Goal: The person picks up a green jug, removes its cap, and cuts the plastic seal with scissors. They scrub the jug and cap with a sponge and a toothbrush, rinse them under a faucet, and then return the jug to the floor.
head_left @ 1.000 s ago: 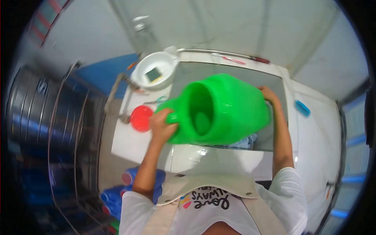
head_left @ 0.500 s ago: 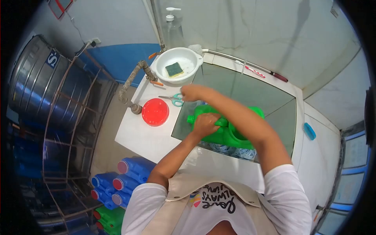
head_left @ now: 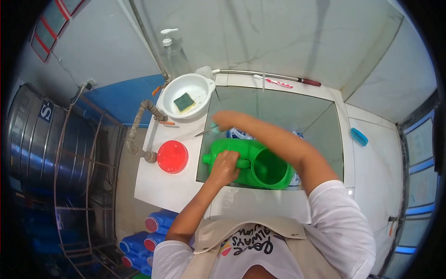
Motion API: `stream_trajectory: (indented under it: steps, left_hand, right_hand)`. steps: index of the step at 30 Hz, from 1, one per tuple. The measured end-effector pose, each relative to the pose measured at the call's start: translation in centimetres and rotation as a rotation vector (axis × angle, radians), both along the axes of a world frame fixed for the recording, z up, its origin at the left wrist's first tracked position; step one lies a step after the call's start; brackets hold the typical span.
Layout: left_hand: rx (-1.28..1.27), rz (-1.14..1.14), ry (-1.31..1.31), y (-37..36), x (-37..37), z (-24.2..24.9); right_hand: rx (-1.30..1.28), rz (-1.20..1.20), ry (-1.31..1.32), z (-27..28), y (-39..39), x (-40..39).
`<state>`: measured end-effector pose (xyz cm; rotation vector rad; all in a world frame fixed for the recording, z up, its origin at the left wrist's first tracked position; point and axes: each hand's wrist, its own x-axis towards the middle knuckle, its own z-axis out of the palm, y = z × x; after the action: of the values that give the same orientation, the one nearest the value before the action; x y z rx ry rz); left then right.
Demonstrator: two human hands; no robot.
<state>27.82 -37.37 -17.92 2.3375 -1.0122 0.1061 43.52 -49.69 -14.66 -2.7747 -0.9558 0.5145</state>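
My left hand (head_left: 225,168) is closed round the handle of a green plastic jug (head_left: 253,151). The jug lies on its side over a glass-like basin (head_left: 278,108), its small spout to the left and its wide round opening to the right. Beyond the jug, my right hand (head_left: 224,119) is closed on scissors (head_left: 206,132) with teal handles, their blades pointing left over the basin's left rim. Blue-and-white things (head_left: 239,134), partly hidden, lie beneath the jug.
A white bowl (head_left: 207,83) holds a green-and-yellow sponge (head_left: 184,102); a pump bottle (head_left: 175,56) stands behind. A red round lid (head_left: 172,156) lies left, near pipes (head_left: 134,132). A toothbrush (head_left: 274,82), a rod (head_left: 283,77) and a blue brush (head_left: 359,136) lie round the basin.
My right hand has picked the scissors up off the counter. The jug has turned in my left hand, so its wide opening shows more. The camera view has shifted.
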Motion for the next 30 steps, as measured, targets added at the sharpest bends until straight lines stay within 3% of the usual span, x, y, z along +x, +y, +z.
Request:
stream_trajectory:
  steps: [1, 2, 3, 5, 6, 8, 9, 11, 13, 15, 19, 21, 22, 24, 27, 30]
  left_hand:
    - [0.006, -0.014, -0.002, 0.1, -0.2, 0.3]
    - [-0.005, -0.008, -0.047, 0.1, -0.5, 0.6]
    - [-0.02, -0.003, -0.09, -0.2, -0.8, 0.9]
    - [-0.131, -0.079, -0.087, -1.9, -2.1, 2.9]
    - [-0.239, -0.139, -0.081, -2.9, -2.9, 4.1]
    - [-0.135, -0.233, 0.028, -5.6, -5.2, 6.5]
    - [-0.032, -0.302, 0.127, -6.9, -6.0, 7.0]
    - [0.017, -0.287, 0.188, -9.4, -6.7, 6.0]
    - [0.069, -0.269, 0.245, -11.3, -7.3, 4.2]
    - [-0.168, -0.118, 0.349, -12.6, -7.8, 2.3]
    - [-0.272, -0.113, 0.352, -12.0, -6.6, 4.4]
    - [-0.34, -0.07, 0.464, -10.6, -4.6, 6.1]
    - [-0.343, -0.06, 0.502, -9.6, -3.9, 6.6]
    - [-0.467, -0.028, 0.62, -8.3, -2.4, 7.8]
    - [-0.62, 0.034, 0.787, -6.3, 0.3, 8.4]
    - [-0.783, 0.115, 0.908, -4.0, 3.8, 4.2]
  right_hand:
    - [-0.039, -0.019, 0.037, 0.6, -2.8, 0.8]
    - [0.001, -0.23, 0.384, 1.2, -6.0, 2.3]
    - [0.049, -0.364, 0.462, 2.9, -9.2, 2.6]
    - [0.065, -0.546, 0.464, 4.7, -14.6, 3.9]
    - [0.37, -0.968, 0.472, 5.2, -15.7, 3.8]
    - [0.414, -1.077, 0.39, 5.2, -16.8, 4.1]
    - [0.425, -1.093, 0.388, 3.8, -17.7, 5.4]
    - [0.252, -0.216, 0.191, -1.0, -19.3, 8.5]
    - [-0.234, 0.162, -0.239, 1.4, -17.4, 7.6]
    - [0.893, -1.063, 0.356, 1.6, -14.7, 6.4]
    - [0.923, -0.911, 0.33, 3.1, -15.7, 6.0]
    - [0.593, -0.828, 0.044, 5.8, -16.9, 4.2]
    - [0.598, -0.842, 0.047, 5.9, -18.0, 3.9]
    - [0.31, -0.603, -0.255, 6.3, -21.4, 3.6]
    - [0.272, -0.715, -0.348, 8.0, -27.3, 0.1]
    - [0.289, -0.927, -0.415, 8.2, -32.9, -4.8]
